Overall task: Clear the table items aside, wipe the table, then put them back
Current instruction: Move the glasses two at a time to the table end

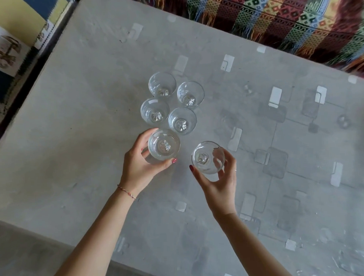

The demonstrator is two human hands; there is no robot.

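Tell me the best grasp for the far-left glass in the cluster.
Take the far-left glass by its side wall just below the rim, coming from above on its far-left side. It stands upright and open-mouthed, and neighbouring glasses crowd its near and right sides; only the far-left is free. Both hands already grip glasses this way, so probably sound.

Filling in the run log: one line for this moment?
left hand: grips near glass | right hand: holds tilted glass | four glasses clustered on table

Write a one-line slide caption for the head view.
Left hand and right hand each grip a clear glass beside four more on the grey table.
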